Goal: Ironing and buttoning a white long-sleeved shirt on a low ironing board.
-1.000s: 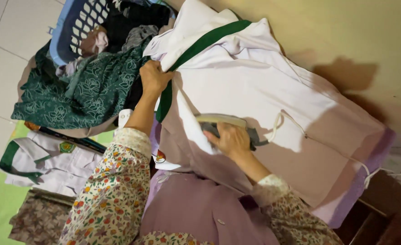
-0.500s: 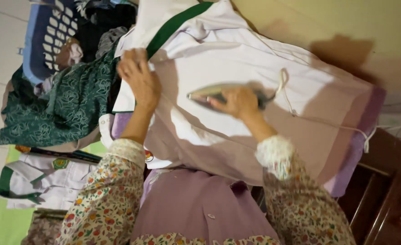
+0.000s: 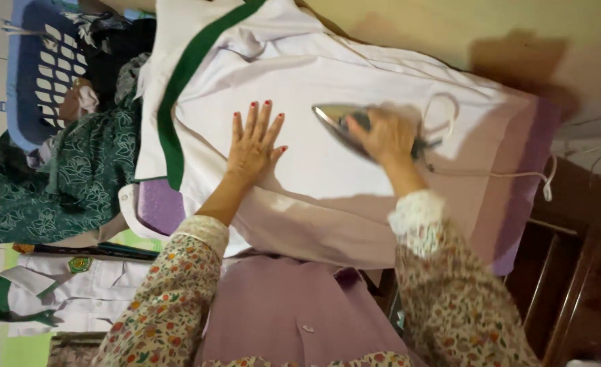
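1. A clothes iron (image 3: 345, 126) rests on a white garment (image 3: 328, 88) spread over a padded board with a purple cover (image 3: 518, 177). The iron sits a little right of the middle of the garment.
2. The iron's long axis runs across the picture, slightly tilted. Its pointed tip faces left and a little up, towards the flat hand; its heel faces right, where a white cord (image 3: 504, 175) trails off over the board's edge.
3. The right hand (image 3: 382, 136) is closed around the iron's handle, knuckles up, and looks blurred. Its forearm comes up from the lower right in a floral sleeve with a pale lace cuff (image 3: 416, 217).
4. The left hand (image 3: 253, 146) lies flat, palm down, on the garment just left of the iron's tip, not touching it. Its fingers are spread and straight, pointing up the picture, with red-painted nails. It grips nothing.
5. A broad green band (image 3: 178, 102) runs along the garment's left side.
6. Further left, a blue laundry basket (image 3: 28, 81) holds dark clothes, with a green patterned cloth (image 3: 76, 183) spilling out below it.
7. A white shirt with green trim (image 3: 62, 299) lies at lower left.
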